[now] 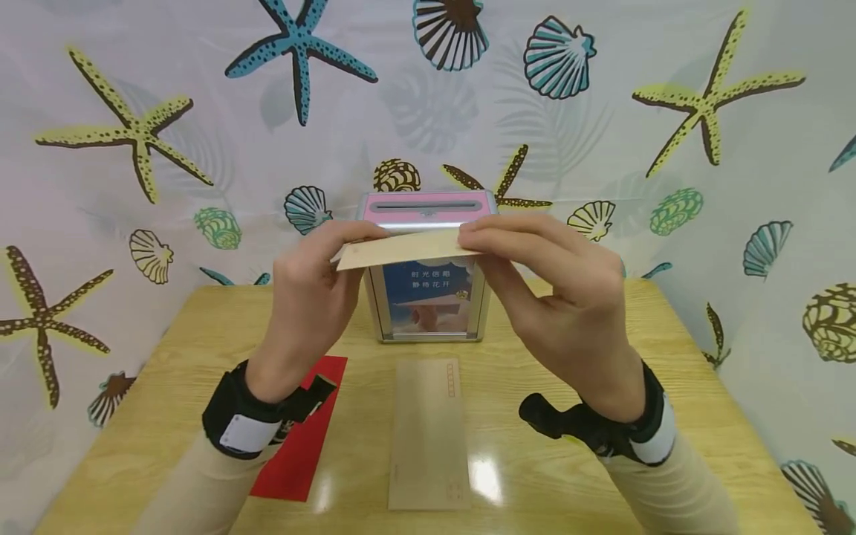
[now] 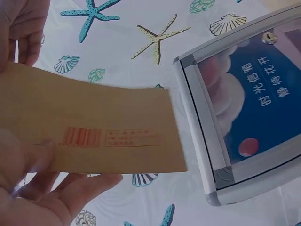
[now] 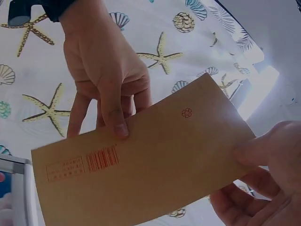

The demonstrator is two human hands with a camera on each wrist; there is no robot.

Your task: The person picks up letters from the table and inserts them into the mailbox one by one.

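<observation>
A brown paper envelope [image 1: 408, 248] is held up between both hands in front of the box, nearly edge-on in the head view. My left hand [image 1: 310, 290] pinches one long edge, its thumb on the face printed with red bars, as the right wrist view shows. At the opposite end, my right hand [image 1: 558, 282] grips the envelope between thumb and fingers. Behind it stands a letter box [image 1: 428, 336] with a pink top and a slot [image 1: 428, 206]. The left wrist view shows the box's blue front panel [image 2: 254, 117] beside the envelope's free end.
Another brown envelope [image 1: 428, 438] lies flat on the wooden table [image 1: 548, 475], below the box. To its left lies a red paper piece [image 1: 301, 461], partly covered by my left wrist. A cloth backdrop [image 1: 221, 186] with starfish and shells surrounds the table.
</observation>
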